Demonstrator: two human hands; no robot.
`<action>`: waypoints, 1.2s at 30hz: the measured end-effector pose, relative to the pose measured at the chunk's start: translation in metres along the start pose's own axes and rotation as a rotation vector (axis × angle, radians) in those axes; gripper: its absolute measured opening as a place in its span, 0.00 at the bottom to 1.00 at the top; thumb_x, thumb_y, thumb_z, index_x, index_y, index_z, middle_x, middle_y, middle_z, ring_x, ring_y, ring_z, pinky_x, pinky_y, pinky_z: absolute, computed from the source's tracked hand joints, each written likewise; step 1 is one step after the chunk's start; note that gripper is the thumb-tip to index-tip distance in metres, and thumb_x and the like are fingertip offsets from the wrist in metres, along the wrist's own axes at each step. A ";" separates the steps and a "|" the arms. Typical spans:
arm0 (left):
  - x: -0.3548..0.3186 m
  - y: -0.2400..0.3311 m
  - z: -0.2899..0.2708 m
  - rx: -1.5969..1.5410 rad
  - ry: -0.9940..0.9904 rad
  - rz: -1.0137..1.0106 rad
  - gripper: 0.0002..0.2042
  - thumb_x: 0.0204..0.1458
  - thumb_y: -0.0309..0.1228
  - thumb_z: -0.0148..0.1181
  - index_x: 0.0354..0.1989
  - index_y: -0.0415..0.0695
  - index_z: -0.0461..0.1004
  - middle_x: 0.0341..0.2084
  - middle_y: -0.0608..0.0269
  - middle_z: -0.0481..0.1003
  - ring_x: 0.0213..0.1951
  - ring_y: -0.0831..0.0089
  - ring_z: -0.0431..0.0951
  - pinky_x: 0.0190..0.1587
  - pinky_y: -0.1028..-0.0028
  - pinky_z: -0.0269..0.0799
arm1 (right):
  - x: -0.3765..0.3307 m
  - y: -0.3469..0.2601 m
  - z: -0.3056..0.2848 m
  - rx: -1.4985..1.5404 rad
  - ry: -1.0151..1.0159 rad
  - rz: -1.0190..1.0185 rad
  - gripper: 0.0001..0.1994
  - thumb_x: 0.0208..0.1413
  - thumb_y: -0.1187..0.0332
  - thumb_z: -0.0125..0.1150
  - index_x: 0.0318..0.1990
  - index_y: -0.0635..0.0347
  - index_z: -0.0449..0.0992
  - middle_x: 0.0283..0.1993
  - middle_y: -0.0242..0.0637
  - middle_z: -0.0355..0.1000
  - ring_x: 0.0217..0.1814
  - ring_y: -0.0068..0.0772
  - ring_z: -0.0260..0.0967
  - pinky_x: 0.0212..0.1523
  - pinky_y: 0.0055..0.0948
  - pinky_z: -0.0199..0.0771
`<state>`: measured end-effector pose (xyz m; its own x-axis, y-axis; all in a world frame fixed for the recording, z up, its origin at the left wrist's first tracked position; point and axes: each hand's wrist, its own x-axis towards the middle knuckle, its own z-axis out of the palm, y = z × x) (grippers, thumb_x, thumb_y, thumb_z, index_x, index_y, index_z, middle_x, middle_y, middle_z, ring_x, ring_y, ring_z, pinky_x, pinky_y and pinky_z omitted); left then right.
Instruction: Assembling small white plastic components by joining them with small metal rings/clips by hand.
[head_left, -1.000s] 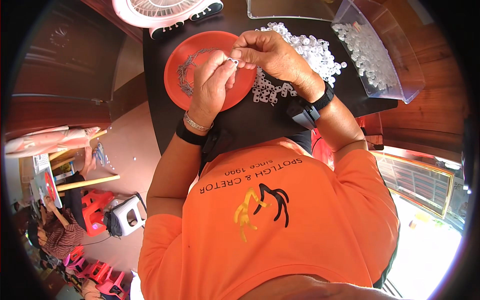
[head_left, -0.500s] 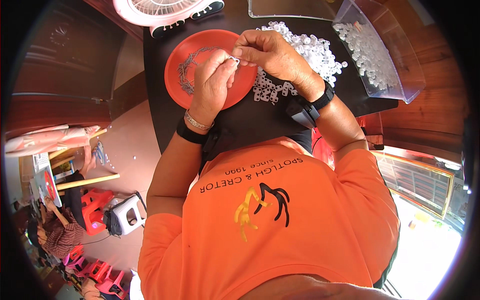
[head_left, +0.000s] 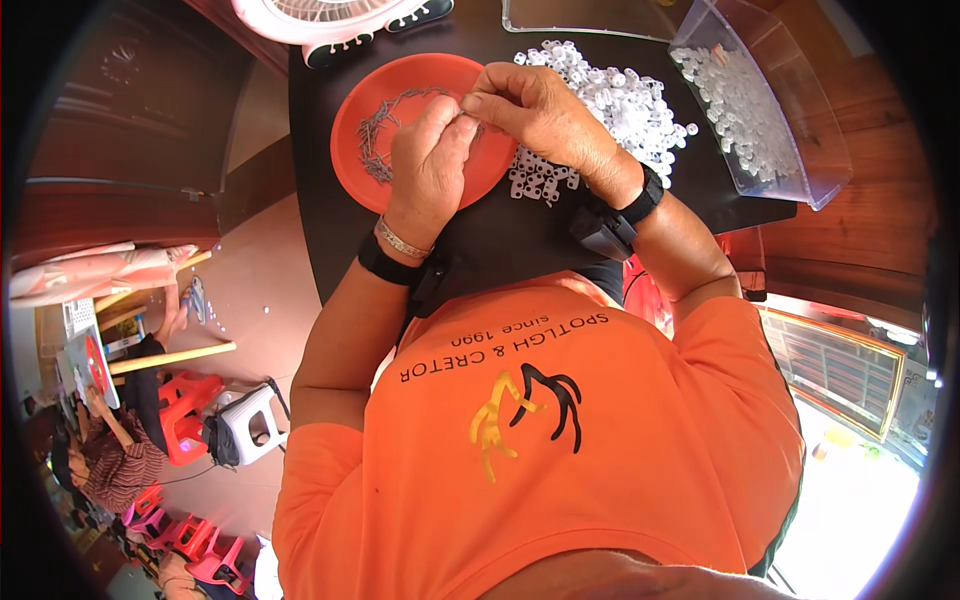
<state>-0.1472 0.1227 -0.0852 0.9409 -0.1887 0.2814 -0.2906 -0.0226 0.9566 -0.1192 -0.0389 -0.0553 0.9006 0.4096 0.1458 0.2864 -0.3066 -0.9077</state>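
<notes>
My left hand [head_left: 428, 160] and my right hand [head_left: 545, 110] meet fingertip to fingertip above an orange round plate [head_left: 350, 120] on a dark table. Both pinch one tiny part between them; it is too small to tell apart, though it looks pale. The plate holds several thin metal pins [head_left: 378, 130]. Just right of my hands lies a heap of small white plastic pieces [head_left: 625, 100]. A short block of joined white pieces [head_left: 540, 185] lies under my right wrist. A bracelet and a black band sit on my left wrist, a black strap on my right.
A clear plastic bin [head_left: 760, 110] with several white pieces stands at the right table edge. A white fan [head_left: 330, 20] sits at the far edge, with a clear tray [head_left: 590, 15] beside it. Red stools [head_left: 185, 410] and a seated person [head_left: 120, 460] are on the floor to the left.
My hands stay over the plate; the fingertips have shifted only slightly against each other.
</notes>
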 end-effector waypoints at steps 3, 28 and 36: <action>0.001 0.000 0.000 0.091 0.038 0.098 0.09 0.55 0.26 0.49 0.23 0.38 0.63 0.14 0.67 0.63 0.17 0.81 0.61 0.21 0.76 0.58 | 0.000 -0.002 -0.004 0.028 -0.057 0.046 0.10 0.58 0.65 0.56 0.33 0.65 0.74 0.25 0.25 0.66 0.29 0.14 0.60 0.31 0.18 0.62; 0.010 0.003 -0.009 -0.179 -0.025 -0.096 0.10 0.54 0.27 0.48 0.22 0.40 0.66 0.15 0.70 0.64 0.17 0.84 0.60 0.20 0.81 0.55 | 0.012 0.026 -0.062 -0.536 0.145 0.073 0.10 0.54 0.64 0.60 0.36 0.62 0.78 0.25 0.32 0.74 0.28 0.20 0.68 0.32 0.20 0.68; 0.008 0.006 -0.006 -0.175 -0.033 -0.088 0.10 0.55 0.26 0.48 0.22 0.40 0.65 0.14 0.70 0.63 0.17 0.84 0.60 0.20 0.81 0.55 | 0.017 0.046 -0.050 -0.786 -0.094 0.041 0.12 0.47 0.61 0.60 0.36 0.57 0.78 0.32 0.39 0.75 0.35 0.41 0.72 0.37 0.33 0.70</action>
<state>-0.1398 0.1273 -0.0770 0.9542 -0.2256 0.1963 -0.1703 0.1296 0.9768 -0.0746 -0.0890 -0.0746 0.8942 0.4446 0.0524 0.4318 -0.8257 -0.3630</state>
